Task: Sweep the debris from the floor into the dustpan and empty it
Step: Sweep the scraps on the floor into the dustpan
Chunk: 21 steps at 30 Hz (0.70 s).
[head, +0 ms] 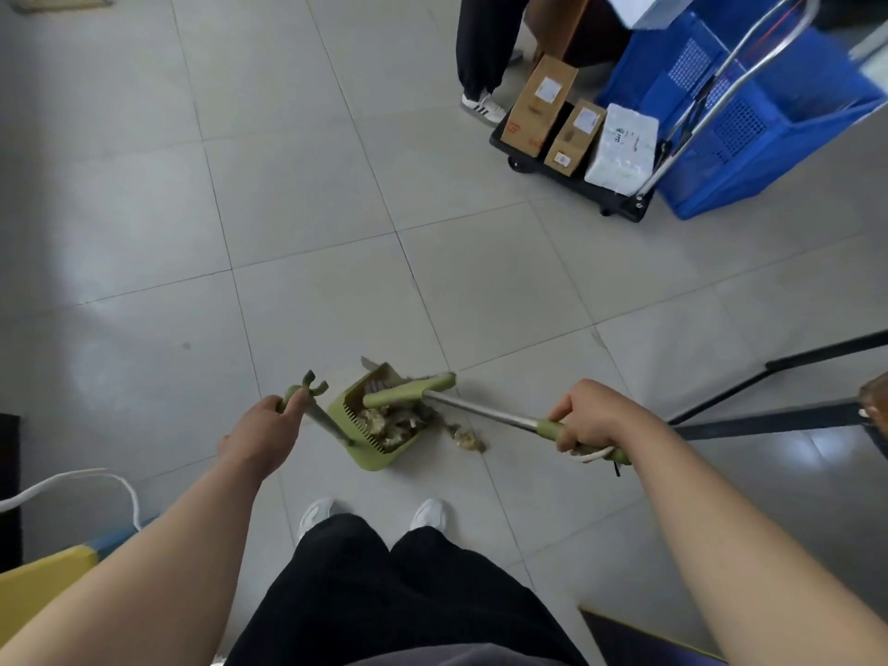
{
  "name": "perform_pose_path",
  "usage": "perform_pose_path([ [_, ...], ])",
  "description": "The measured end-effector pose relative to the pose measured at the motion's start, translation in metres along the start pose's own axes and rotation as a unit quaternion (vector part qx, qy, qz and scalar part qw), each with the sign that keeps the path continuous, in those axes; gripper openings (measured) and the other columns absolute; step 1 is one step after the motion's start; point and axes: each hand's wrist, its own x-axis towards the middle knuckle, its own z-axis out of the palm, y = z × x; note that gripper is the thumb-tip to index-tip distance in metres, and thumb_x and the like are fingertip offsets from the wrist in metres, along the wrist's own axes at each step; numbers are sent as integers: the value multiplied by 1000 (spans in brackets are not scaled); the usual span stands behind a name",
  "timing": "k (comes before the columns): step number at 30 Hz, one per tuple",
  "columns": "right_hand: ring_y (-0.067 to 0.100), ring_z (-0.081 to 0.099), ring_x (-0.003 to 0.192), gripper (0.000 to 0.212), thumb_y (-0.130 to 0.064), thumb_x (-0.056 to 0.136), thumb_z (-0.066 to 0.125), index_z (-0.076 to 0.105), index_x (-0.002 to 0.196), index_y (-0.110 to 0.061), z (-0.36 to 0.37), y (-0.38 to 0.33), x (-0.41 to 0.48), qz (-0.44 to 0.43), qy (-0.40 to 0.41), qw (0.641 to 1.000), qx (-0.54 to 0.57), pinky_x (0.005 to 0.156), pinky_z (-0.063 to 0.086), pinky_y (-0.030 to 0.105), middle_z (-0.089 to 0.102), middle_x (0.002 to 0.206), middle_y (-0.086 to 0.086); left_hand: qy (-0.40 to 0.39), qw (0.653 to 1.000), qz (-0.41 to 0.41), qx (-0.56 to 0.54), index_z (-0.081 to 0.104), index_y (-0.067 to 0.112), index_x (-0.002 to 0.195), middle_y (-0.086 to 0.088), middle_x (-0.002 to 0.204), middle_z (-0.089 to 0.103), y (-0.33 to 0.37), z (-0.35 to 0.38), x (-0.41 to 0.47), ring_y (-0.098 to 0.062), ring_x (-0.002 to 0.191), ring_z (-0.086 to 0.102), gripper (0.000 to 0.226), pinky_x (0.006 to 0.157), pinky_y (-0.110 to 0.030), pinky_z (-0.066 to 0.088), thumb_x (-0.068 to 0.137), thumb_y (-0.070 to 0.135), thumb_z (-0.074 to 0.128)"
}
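Debris, a crumpled brownish heap, sits inside the green dustpan, and the pan stands on the tiled floor just ahead of the person's white shoes.

From the head view, one scrap lies on the tile just right of the dustpan's open side, touching nothing. The left hand is at the top of the dustpan's upright handle, grip wrapped round it with fingers curled near the forked end. To the right of the dustpan, the right hand has its grip curled tight round the green sleeve of the broom. The metal shaft slants down to the left, and the green broom head lies across the top of the dustpan, over the heap.

Well beyond the dustpan, up to the right, a black cart carries two cardboard boxes and a white package. A blue crate stands beside it, and another person's dark trouser leg is just past the cart.
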Motion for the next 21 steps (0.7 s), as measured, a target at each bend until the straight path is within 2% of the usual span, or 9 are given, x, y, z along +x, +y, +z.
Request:
perform_pose_path([
  [3, 19, 64, 48, 37, 1, 69, 69, 77, 101, -16, 8, 5, -7, 25, 12, 997, 66, 54, 50, 23, 70, 66, 9, -15, 999, 27, 29, 59, 12, 98, -6, 84, 61, -7, -14, 7, -32, 91, 58, 55, 99, -52, 42, 98, 60, 31],
  [7, 17, 58, 33, 23, 7, 74, 68, 72, 91, -7, 27, 1, -17, 79, 38, 980, 178, 38, 40, 16, 63, 64, 14, -46, 995, 64, 69, 60, 14, 100, -5, 86, 63, -8, -33, 20, -30, 90, 59, 55, 95, -47, 46, 98, 61, 29],
  [9, 19, 57, 35, 15, 7, 75, 66, 71, 87, 0, 41, -5, -23, 105, 48, 969, 219, 43, 42, 18, 63, 64, 16, -59, 989, 93, 96, 59, 15, 101, -3, 87, 63, -10, -42, 27, -28, 89, 59, 56, 86, -42, 48, 98, 61, 28],
  [11, 22, 58, 50, 9, -1, 74, 64, 73, 76, -1, 59, -13, -28, 122, 46, 971, 199, 57, 45, 23, 65, 65, 14, -73, 983, 115, 119, 59, 17, 101, -2, 87, 63, -13, -50, 34, -26, 88, 59, 55, 78, -37, 46, 98, 62, 26],
  [12, 22, 58, 56, 10, -5, 73, 63, 72, 69, -4, 70, -17, -30, 135, 47, 971, 192, 59, 45, 23, 65, 64, 10, -80, 981, 123, 128, 59, 17, 101, -1, 87, 63, -15, -54, 38, -26, 88, 59, 55, 75, -37, 44, 98, 62, 26],
  [16, 19, 61, 63, 23, -13, 71, 61, 64, 48, -19, 112, -39, -38, 195, 35, 960, 198, 51, 40, 19, 60, 50, -2, -111, 972, 146, 149, 57, 15, 94, -5, 86, 62, -26, -63, 50, -28, 86, 57, 56, 72, -37, 42, 97, 62, 27],
  [18, 16, 58, 55, 32, -14, 71, 61, 60, 39, -19, 130, -54, -40, 211, 38, 951, 223, 48, 37, 17, 55, 37, -5, -121, 967, 155, 160, 57, 14, 93, -7, 85, 61, -28, -63, 53, -28, 85, 56, 57, 71, -37, 41, 96, 62, 27],
  [21, 13, 55, 39, 27, -5, 76, 62, 58, 50, -11, 157, -75, -41, 200, 35, 934, 295, 38, 34, 12, 55, 35, -4, -129, 961, 167, 177, 57, 13, 100, -5, 86, 61, -26, -63, 56, -29, 87, 57, 57, 71, -36, 39, 96, 61, 26],
])
